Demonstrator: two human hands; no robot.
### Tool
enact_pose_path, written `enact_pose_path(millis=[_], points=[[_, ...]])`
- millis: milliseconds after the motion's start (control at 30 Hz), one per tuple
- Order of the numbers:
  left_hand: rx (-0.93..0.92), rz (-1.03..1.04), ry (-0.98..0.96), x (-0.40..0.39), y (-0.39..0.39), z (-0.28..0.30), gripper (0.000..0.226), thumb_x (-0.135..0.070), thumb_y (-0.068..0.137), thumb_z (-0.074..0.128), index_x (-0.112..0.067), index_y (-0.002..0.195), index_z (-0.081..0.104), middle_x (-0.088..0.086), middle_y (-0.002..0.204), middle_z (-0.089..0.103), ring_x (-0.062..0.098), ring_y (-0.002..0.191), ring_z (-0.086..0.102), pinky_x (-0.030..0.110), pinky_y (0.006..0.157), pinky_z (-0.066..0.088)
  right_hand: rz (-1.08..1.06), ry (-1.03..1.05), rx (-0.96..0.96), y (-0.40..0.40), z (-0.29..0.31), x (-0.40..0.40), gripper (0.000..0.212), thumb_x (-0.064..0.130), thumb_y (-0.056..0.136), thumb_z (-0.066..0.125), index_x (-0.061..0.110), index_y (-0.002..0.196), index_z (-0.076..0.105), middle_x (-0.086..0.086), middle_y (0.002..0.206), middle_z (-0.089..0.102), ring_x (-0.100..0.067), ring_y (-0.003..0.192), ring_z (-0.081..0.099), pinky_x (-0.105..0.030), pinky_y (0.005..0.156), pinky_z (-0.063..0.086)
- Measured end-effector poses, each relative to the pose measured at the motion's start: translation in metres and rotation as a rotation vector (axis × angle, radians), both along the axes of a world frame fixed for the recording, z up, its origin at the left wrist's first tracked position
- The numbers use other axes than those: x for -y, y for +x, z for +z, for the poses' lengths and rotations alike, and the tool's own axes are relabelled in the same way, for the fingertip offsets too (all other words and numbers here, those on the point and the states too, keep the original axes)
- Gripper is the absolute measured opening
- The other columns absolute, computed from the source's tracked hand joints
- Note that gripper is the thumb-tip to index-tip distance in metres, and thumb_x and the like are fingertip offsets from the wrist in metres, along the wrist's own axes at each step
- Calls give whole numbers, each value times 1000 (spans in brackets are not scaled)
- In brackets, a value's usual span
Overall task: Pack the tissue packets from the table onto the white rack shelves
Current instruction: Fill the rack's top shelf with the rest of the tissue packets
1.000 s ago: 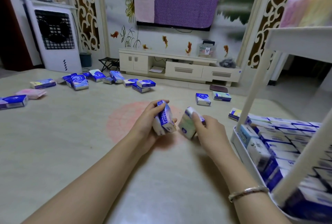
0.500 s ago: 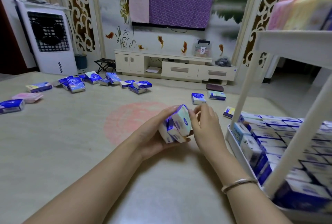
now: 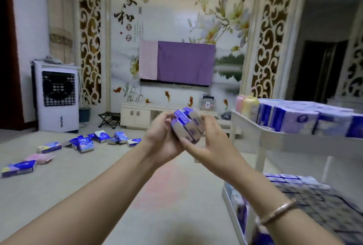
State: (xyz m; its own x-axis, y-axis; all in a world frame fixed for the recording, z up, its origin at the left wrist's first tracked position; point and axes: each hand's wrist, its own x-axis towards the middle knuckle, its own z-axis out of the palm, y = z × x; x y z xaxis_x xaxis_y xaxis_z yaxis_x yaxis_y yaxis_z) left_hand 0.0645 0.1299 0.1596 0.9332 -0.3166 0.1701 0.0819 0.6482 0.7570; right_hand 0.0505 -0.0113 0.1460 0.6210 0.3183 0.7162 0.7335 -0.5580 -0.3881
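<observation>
**Both hands on a bundle of packets**

The table [image 3: 59, 195] spreads under my arms, pale with a faint pink circle. The white rack [image 3: 275, 138] stands at three o'clock, its upper shelf lined with blue-and-white tissue packets and its lower shelf packed flat with more. Loose packets [image 3: 84, 143] lie scattered at ten o'clock, well apart from me. At twelve o'clock I hold a small bundle of tissue packets [image 3: 187, 127] raised above the table. My left hand [image 3: 163, 138] curls round its left side; my right hand [image 3: 210, 144] grips the right, fingers wrapped under. A bracelet [image 3: 277, 213] sits on my right wrist.
</observation>
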Motion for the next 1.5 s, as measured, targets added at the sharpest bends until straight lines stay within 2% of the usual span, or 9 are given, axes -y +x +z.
enact_pose_path(millis=[133, 333, 500, 633, 933, 1067, 1200, 1367, 1500], points=[[211, -27, 121, 18, -28, 56, 56, -24, 89, 38, -3, 141, 40, 23, 131, 45, 33, 113, 41, 48, 102, 32, -56, 18, 257, -25, 53, 19, 56, 33, 77, 70, 18, 124, 43, 3, 113, 48, -13, 104, 49, -29, 86, 45], [429, -29, 250, 81, -60, 116, 44, -26, 96, 43, -14, 138, 46, 12, 124, 56, 29, 105, 53, 44, 103, 37, -90, 225, 311, -57, 116, 74, 52, 23, 73, 74, 21, 115, 42, -1, 112, 54, -15, 100, 55, -21, 77, 45], [591, 123, 677, 159, -65, 133, 53, -41, 99, 41, -25, 148, 29, -1, 147, 40, 18, 136, 35, 35, 106, 26, -55, 549, 88, -72, 137, 159, 41, 30, 61, 65, 27, 98, 47, -2, 95, 64, -16, 84, 63, -23, 70, 50], [899, 274, 1149, 215, -68, 138, 38, -32, 98, 46, -20, 133, 52, -2, 136, 53, 13, 122, 49, 26, 90, 40, -231, 590, -18, -71, 137, 253, 34, 23, 53, 59, 20, 86, 51, -3, 82, 61, -19, 77, 57, -34, 70, 47], [1019, 99, 1996, 270, -23, 119, 71, -71, 84, 43, -22, 136, 43, 1, 135, 51, 23, 117, 51, 39, 102, 41, -424, 184, -513, -40, 130, 332, 38, 15, 52, 62, 13, 89, 52, -4, 70, 57, -13, 53, 59, -16, 42, 43], [1016, 63, 1992, 267, -7, 111, 52, -60, 87, 49, -25, 126, 45, 2, 119, 57, 22, 104, 55, 41, 97, 44, -395, -77, -573, -21, 136, 318, 28, 7, 78, 61, 12, 104, 55, -2, 88, 61, -14, 77, 62, -15, 48, 45], [999, 6, 1974, 263, -8, 116, 42, -51, 89, 53, -23, 119, 50, 3, 115, 60, 23, 103, 58, 41, 97, 46, -353, -164, -690, -5, 127, 299, 41, 11, 83, 59, 15, 120, 42, -6, 110, 55, -16, 100, 58, -27, 76, 53], [1017, 40, 1996, 261, -12, 117, 41, -59, 87, 50, -25, 111, 51, 1, 111, 61, 21, 100, 58, 39, 96, 46, -64, 318, -856, -12, 118, 303, 38, 23, 79, 53, 11, 114, 41, -9, 120, 50, -20, 109, 55, -28, 82, 51], [980, 103, 2020, 266, -22, 116, 62, -66, 90, 36, -20, 130, 48, 4, 125, 58, 19, 109, 56, 30, 95, 41, -292, 608, -770, -9, 119, 293, 47, 37, 99, 32, 11, 138, 35, -15, 139, 45, -23, 109, 54, -32, 86, 50]])
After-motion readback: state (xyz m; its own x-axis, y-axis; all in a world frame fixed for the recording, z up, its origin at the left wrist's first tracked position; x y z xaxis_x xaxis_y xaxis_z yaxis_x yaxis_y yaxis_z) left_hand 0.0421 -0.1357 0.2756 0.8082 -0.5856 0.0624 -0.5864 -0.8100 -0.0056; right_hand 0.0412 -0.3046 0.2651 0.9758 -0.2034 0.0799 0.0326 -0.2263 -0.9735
